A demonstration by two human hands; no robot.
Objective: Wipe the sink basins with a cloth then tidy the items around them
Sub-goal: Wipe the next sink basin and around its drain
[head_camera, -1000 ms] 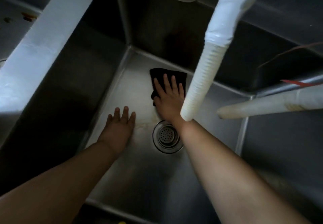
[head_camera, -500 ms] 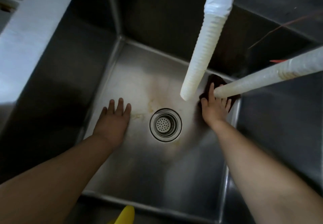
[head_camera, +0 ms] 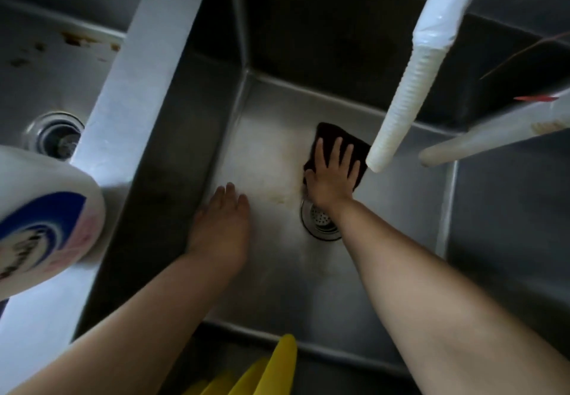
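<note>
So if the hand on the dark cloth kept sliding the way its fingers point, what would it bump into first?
Probably the basin's back wall. The right hand lies flat on the cloth with fingers pointing up the floor toward that wall. The white ribbed hose seems to hang higher, though depth is hard to judge.

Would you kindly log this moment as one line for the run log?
stage: wiping basin | right hand: flat on dark cloth, above drain | left hand: flat on basin floor

The right hand (head_camera: pixel 331 175) now presses the cloth (head_camera: pixel 354 148) just behind the drain (head_camera: pixel 320 225), back from the basin's right edge, and a white bottle (head_camera: pixel 43 219) comes into view at left.
</note>
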